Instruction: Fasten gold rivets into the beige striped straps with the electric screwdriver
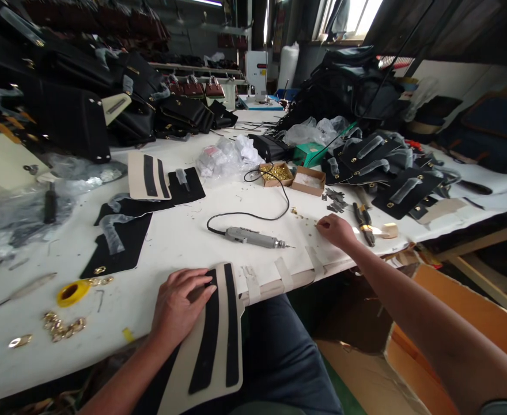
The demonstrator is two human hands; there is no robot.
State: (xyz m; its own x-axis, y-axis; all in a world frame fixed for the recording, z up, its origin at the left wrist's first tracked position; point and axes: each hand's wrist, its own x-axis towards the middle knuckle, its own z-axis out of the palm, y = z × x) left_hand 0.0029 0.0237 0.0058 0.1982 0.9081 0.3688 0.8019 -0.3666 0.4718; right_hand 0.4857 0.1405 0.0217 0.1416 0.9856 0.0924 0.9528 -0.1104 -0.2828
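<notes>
A beige panel with black strips (234, 346) leans over the table's front edge and my lap. My left hand (178, 308) holds it near the top, the thumb and fingers around a small dark spot on one strip. Farther right, my right hand (336, 230) is low over the tabletop with its fingertips pinched together. Whatever is between them is too small to name. Beside those fingertips lie small gold-coloured pieces (295, 212). Between my hands rests a grey corded electric screwdriver (256, 237), its bit pointing right.
Pliers (363, 223) lie right of my right hand. Behind are a box of gold hardware (275, 173), a second cardboard box (308, 180) and dark metal plates (335, 200). Yellow tape (72, 293), gold chain pieces (63, 327) and an awl-like tool (24, 290) are at left.
</notes>
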